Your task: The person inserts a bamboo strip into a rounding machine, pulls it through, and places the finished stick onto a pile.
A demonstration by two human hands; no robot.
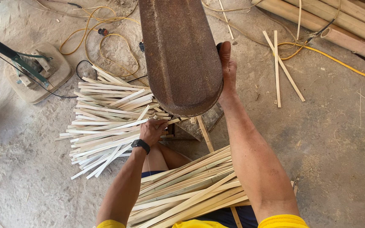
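Observation:
A big rusty metal guard (180,55) with a rounded end stands in front of me. My right hand (227,63) reaches up along its right side and grips something dark behind its edge. My left hand (153,130), a black watch on the wrist, sits just under the guard's rounded end, fingers closed on a pale bamboo strip (172,120) at the edge of a loose heap of split strips (106,122) on the floor. A bundle of longer bamboo slats (191,192) lies across my lap.
Yellow cable (106,40) loops over the dusty concrete floor at the back. A green-framed machine on a pale base (36,69) stands at left. Thick bamboo poles (339,21) lie at the top right, with two crossed strips (280,67) beside them.

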